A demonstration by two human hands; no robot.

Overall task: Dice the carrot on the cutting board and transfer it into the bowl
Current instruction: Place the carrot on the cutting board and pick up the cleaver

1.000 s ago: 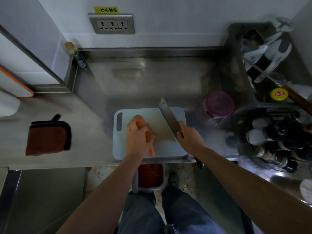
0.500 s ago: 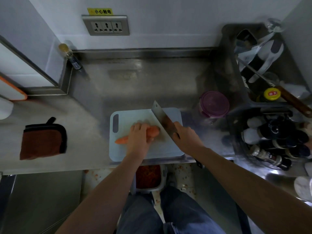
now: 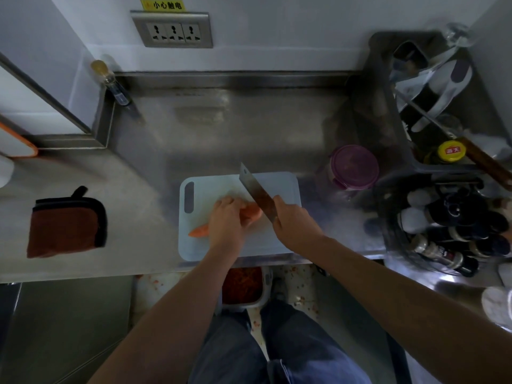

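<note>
Left hand [image 3: 225, 220]: fingers curled over the orange tapered carrot [image 3: 199, 231], pinning it to the pale blue plastic cutting board [image 3: 282, 187] at centre frame. The carrot now lies crosswise, tip left; a second ago it pointed toward the person.
Right hand [image 3: 293, 223]: clamped on the steel cleaver [image 3: 256, 189], the blade brought in at the carrot's thick end; contact cannot be told. No cut shows, so dicing likely starts here.
White-rimmed bowl [image 3: 266, 284] of orange shreds: lower centre, below the counter edge.
Brown cloth pad [image 3: 66, 225]: left.
Purple-lidded jar [image 3: 354, 167]: just right of the board, the nearest obstacle.
Bottle rack [image 3: 457, 231]: far right.
</note>
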